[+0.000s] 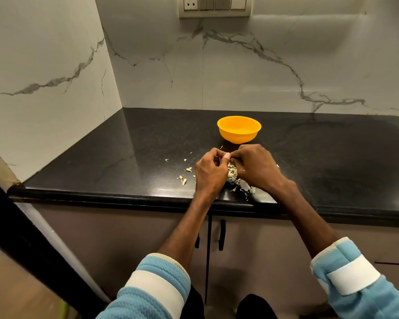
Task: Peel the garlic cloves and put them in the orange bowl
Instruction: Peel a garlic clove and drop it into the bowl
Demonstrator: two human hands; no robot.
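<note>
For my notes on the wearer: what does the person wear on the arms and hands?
The left sleeve and right sleeve are light blue and ribbed, with a cream edge at the cuff. A broad white band wraps each. The left hand and right hand are bare: no gloves, rings or watch show.
</note>
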